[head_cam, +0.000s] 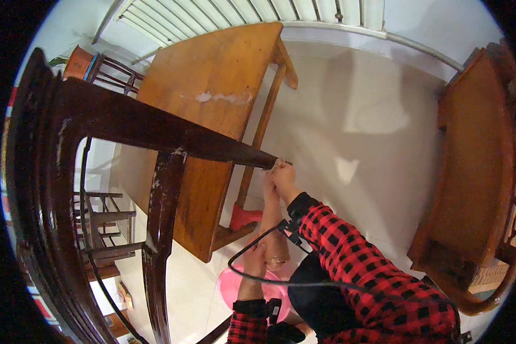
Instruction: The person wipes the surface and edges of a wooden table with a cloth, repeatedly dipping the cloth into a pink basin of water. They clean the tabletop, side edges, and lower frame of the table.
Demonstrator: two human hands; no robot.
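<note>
My right hand [284, 176] is closed at the narrow tip of a dark-brown wooden furniture leg [206, 144]. A pinkish-brown strip, apparently a wet cloth [273, 215], hangs from that hand towards me. My left hand [255, 256] grips the cloth lower down, above a pink plastic basin [226, 288]. Whether the cloth wraps around the leg's tip is hidden by my right fingers. Whitish residue marks the joint where a dark crossbar [161, 206] meets the leg. A black cable [284, 283] passes in front of my left wrist.
A brown wooden table [206, 64] with a whitish foamy streak stands beyond the leg. Under its edge is a red object [243, 216]. Wooden furniture [473, 163] stands at the right, a white radiator [241, 10] at the back. Wooden stools [107, 223] and a plant pot [79, 64] are left.
</note>
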